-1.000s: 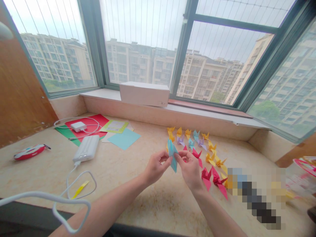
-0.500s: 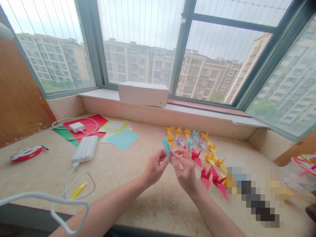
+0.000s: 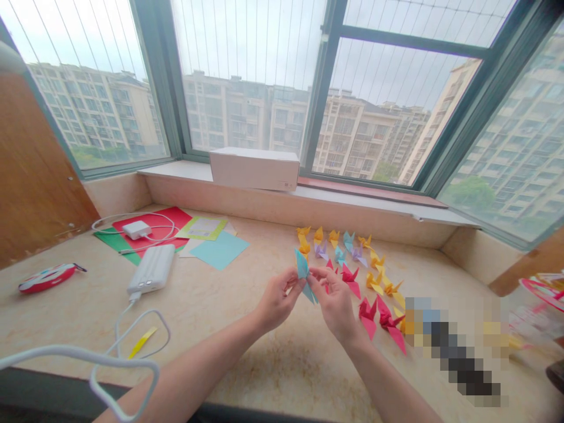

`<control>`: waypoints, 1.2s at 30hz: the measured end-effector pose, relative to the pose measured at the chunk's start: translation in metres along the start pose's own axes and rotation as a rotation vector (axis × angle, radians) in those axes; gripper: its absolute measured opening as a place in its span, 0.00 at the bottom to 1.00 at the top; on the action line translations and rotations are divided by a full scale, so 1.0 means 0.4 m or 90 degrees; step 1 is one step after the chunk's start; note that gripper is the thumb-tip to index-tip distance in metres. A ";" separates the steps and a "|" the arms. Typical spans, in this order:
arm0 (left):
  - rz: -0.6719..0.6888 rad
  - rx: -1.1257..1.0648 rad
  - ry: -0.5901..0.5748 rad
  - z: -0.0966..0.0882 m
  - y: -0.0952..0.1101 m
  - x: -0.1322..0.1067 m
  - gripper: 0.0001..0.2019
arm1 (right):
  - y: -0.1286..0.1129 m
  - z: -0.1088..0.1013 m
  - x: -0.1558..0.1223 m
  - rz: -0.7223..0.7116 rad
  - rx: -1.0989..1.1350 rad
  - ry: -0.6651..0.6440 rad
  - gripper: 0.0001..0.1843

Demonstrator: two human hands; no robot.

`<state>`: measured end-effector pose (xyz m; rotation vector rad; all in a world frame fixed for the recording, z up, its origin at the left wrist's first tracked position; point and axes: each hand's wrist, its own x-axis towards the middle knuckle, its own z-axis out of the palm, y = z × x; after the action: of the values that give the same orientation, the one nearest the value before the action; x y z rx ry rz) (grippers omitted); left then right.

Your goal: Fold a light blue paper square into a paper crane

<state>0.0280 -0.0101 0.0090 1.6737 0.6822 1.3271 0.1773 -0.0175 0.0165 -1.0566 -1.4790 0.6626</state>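
Note:
Between both hands is a light blue folded origami paper point(image 3: 302, 264), held above the counter with one pointed part up and another pointing down. My left hand point(image 3: 281, 298) pinches its left side between thumb and fingers. My right hand point(image 3: 333, 296) pinches the right side near its middle. Just beyond and to the right stand several finished paper cranes: red ones point(image 3: 368, 316) nearest my right hand, yellow ones point(image 3: 374, 283) along the right, and purple point(image 3: 321, 251) and blue ones point(image 3: 340, 255) farther back. My fingers cover part of the folds.
Flat blue paper point(image 3: 221, 249) and red paper point(image 3: 176, 220) lie at the back left. A white power bank point(image 3: 152, 268) with a cable, a red-and-white pouch-like item point(image 3: 47, 278) and a yellow strip point(image 3: 143, 342) are on the left. A white box point(image 3: 254, 170) sits on the sill.
The blue origami paper has turned and shifted slightly right, and its lower point now shows below the fingers. My right fingers have moved a little on it.

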 end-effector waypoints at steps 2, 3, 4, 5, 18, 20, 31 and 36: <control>0.004 -0.005 -0.001 -0.001 0.000 0.001 0.11 | -0.002 -0.001 0.001 0.005 -0.004 0.002 0.15; 0.007 -0.008 0.000 -0.001 0.001 0.001 0.12 | -0.003 -0.002 0.001 0.009 -0.005 0.005 0.15; 0.010 -0.011 0.000 -0.001 0.002 0.002 0.12 | -0.003 -0.002 0.002 0.012 -0.006 0.009 0.15; 0.011 -0.012 0.000 -0.001 0.003 0.002 0.12 | -0.003 -0.002 0.002 0.015 -0.007 0.012 0.15; -0.014 -0.027 -0.025 -0.006 -0.010 0.004 0.14 | 0.026 -0.016 0.007 -0.122 -0.123 -0.016 0.13; -0.022 -0.026 -0.029 -0.005 -0.016 0.004 0.14 | 0.027 -0.021 0.009 -0.151 -0.165 -0.013 0.14; -0.054 0.027 -0.019 -0.004 -0.016 0.003 0.15 | 0.012 -0.017 0.010 -0.045 -0.107 -0.046 0.17; -0.059 0.060 -0.014 -0.005 -0.014 0.002 0.16 | 0.020 -0.013 0.007 -0.020 -0.117 -0.027 0.18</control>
<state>0.0270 -0.0061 0.0047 1.7086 0.8109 1.2267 0.1843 -0.0124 0.0119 -1.1620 -1.6136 0.5380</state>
